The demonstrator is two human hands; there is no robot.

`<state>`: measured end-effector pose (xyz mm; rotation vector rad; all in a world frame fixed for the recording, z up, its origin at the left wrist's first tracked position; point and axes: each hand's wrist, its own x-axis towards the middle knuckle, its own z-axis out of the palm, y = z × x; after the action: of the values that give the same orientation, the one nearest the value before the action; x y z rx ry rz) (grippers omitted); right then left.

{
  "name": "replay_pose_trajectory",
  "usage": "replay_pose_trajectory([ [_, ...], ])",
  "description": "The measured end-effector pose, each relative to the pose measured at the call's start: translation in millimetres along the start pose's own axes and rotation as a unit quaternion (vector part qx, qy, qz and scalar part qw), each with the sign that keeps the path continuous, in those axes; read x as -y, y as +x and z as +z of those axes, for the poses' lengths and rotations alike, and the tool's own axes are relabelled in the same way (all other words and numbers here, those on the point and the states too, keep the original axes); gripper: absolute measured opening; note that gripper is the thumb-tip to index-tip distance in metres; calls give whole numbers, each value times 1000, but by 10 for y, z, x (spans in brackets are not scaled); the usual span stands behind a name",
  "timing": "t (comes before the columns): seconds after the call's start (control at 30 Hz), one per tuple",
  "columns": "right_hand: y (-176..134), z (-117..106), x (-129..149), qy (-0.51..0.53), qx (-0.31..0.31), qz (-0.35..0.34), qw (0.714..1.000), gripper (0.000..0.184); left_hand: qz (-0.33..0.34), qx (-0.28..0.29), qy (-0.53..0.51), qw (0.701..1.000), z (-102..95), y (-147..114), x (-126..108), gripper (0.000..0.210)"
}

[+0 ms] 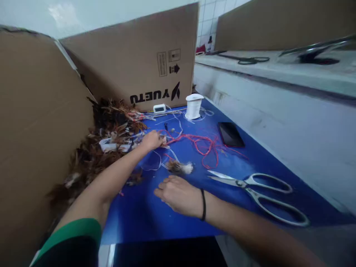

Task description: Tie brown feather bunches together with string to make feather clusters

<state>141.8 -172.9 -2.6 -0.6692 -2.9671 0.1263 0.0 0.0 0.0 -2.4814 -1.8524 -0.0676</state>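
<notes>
**Two Hands at a Feather Tuft and Red Cord**

The left hand (152, 140) extends over the blue bench (133, 226), fingertips bent down at the left end of a red cord (205, 150). Its fingers are drawn together; whether this grip has hold of the cord cannot be told. The right hand (179, 194) is nearer, fingers loosely curled. Its palm side is hidden, so the contents of this grip, if any, cannot be told.

The brown-and-white feather tuft (179, 167) lies on the bench just beyond the right hand, presumably to be within reach of both hands.

The scissors (241, 183) lie at right, blades slightly parted and pointing left, handles to the right; this placement appears to suit right-hand pickup. The white spool (194, 107) stands upright at the far side, probably so that it does not roll. Brown feathers (96, 157) are heaped at left along cardboard (111, 66), which likely contains them. The phone (231, 134) lies flat near the right edge.
</notes>
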Motion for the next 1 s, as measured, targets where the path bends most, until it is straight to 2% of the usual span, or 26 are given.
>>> replay_pose_trajectory([
  [0.23,-45,106,-70,2,-61,11,998,6,31,23,-69,997,152,278,-68,25],
  [0.37,-40,166,-109,9,-102,12,995,6,29,37,-117,992,134,408,-76,20],
  [0.43,-30,184,-155,11,-139,33,990,8,18,17,-193,981,84,438,-86,20],
  [0.5,-25,183,-218,12,-196,74,978,12,10,-10,-316,949,21,434,-103,19],
  [0.6,-32,146,-334,30,-289,156,944,18,-3,-19,-491,871,-74,372,-134,24],
  [0.73,-52,104,-517,100,-388,251,881,21,-40,-2,-618,785,-155,222,-171,32],
  [0.83,-45,128,-670,176,-429,304,832,23,-58,7,-657,751,-169,78,-194,36],
  [0.9,-26,161,-764,237,-446,327,799,23,-66,14,-672,738,-159,-32,-217,40],
  [1.0,10,204,-863,358,-453,361,733,27,-67,9,-680,730,-133,-210,-280,42],
])
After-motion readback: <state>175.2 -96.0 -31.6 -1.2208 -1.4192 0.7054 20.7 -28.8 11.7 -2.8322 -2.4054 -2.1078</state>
